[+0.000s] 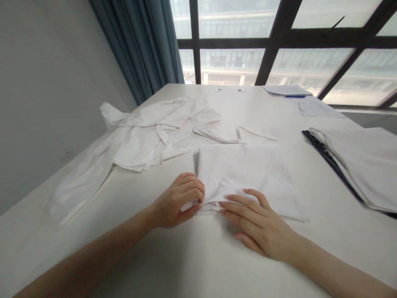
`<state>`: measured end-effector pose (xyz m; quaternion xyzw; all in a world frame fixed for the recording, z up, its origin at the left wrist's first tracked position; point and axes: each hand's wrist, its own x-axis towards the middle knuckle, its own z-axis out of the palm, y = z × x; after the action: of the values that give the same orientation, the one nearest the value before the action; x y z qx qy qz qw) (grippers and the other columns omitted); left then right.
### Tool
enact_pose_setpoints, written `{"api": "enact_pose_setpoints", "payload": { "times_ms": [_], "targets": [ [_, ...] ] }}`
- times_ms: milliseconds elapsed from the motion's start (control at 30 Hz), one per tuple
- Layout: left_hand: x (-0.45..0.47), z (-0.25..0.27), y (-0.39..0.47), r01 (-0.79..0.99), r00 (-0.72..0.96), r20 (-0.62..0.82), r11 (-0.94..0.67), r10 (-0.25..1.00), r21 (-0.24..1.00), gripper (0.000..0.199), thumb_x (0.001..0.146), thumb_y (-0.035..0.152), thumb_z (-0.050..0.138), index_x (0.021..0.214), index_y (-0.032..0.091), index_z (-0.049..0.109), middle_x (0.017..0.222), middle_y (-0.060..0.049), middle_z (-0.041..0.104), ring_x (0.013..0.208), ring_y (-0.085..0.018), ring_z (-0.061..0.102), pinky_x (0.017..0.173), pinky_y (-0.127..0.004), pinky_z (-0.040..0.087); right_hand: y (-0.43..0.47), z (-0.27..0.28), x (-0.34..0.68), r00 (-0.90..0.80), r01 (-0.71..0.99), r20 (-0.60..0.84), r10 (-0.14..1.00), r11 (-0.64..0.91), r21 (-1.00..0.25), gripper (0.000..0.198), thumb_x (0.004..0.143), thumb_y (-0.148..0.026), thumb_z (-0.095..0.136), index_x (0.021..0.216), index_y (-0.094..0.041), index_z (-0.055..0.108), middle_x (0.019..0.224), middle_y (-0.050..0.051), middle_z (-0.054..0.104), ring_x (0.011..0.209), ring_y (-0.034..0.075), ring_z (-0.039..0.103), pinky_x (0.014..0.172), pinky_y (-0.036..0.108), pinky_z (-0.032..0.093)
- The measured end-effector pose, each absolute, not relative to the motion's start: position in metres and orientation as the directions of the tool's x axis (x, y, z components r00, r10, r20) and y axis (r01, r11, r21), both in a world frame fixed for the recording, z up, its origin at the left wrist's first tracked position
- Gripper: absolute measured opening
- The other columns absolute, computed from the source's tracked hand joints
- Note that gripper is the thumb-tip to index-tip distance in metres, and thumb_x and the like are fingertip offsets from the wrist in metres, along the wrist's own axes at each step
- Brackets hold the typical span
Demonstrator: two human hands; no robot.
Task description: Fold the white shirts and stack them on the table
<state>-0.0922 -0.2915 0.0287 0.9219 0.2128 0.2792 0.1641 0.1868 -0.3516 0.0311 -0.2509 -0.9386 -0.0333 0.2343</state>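
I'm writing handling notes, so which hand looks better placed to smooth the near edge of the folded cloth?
Probably the right hand: it is spread out at the near edge of the folded cloth. The left hand is curled at the cloth's near left corner.

A bare left hand (182, 198) pinches the near-left corner of a folded rectangular white cloth (245, 167), a bare right hand (257, 223) spread along its near edge; crumpled white fabric (139, 145) lies farther left
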Motion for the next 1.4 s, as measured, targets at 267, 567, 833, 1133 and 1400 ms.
{"api": "enact_pose_setpoints", "payload": {
  "times_ms": [267,567,833,1133,1400],
  "targets": [
    [-0.092,0.030,-0.290,0.286,0.823,0.377,-0.884,0.424,0.370,0.007,0.089,0.022,0.059,0.085,0.021,0.054,0.093,-0.003,0.065,0.100,-0.017,0.059,0.110,-0.041,0.029,-0.347,0.035,0.191,-0.767,0.417,0.478,0.428,0.899,-0.134,0.027,0.099,-0.027,0.045,0.116,-0.015,0.063,0.115,0.007,0.072,0.133,0.022,0.046,0.115,0.044,0.021],
    [-0.094,0.026,-0.288,0.314,0.783,0.405,-0.863,0.471,0.395,0.010,0.094,0.017,0.050,0.087,0.021,0.056,0.093,-0.004,0.065,0.097,-0.016,0.059,0.107,-0.039,0.034,-0.344,0.033,0.197,-0.697,0.382,0.564,0.442,0.895,-0.229,0.020,0.095,-0.018,0.047,0.107,-0.015,0.063,0.104,0.006,0.073,0.121,0.021,0.054,0.108,0.041,0.030],
    [-0.095,0.022,-0.288,0.515,0.765,0.224,-0.782,0.604,0.351,0.039,0.082,0.036,0.068,0.115,0.020,0.054,0.137,-0.014,0.052,0.136,-0.028,0.041,0.115,-0.047,0.026,-0.342,0.030,0.192,-0.740,0.508,0.350,0.574,0.818,-0.268,0.035,0.096,-0.019,0.050,0.130,-0.019,0.056,0.135,0.006,0.062,0.133,0.022,0.045,0.105,0.041,0.036],
    [-0.101,0.022,-0.281,0.550,0.728,0.145,-0.697,0.670,0.461,0.059,0.091,0.046,0.058,0.142,0.022,0.039,0.151,-0.014,0.042,0.140,-0.028,0.038,0.117,-0.051,0.026,-0.335,0.038,0.197,-0.725,0.441,0.249,0.642,0.711,-0.548,0.031,0.094,-0.017,0.050,0.120,-0.023,0.064,0.124,0.003,0.069,0.127,0.019,0.052,0.104,0.040,0.043],
    [-0.094,0.022,-0.263,0.534,0.328,0.316,-0.450,0.891,0.716,0.037,0.089,0.022,0.048,0.125,0.021,0.053,0.123,-0.009,0.056,0.113,-0.022,0.058,0.093,-0.039,0.053,-0.316,0.052,0.215,-0.630,0.630,0.272,0.727,0.684,-0.368,0.034,0.097,-0.020,0.045,0.127,-0.021,0.059,0.133,0.009,0.062,0.130,0.022,0.050,0.106,0.044,0.042]
  ]
}}
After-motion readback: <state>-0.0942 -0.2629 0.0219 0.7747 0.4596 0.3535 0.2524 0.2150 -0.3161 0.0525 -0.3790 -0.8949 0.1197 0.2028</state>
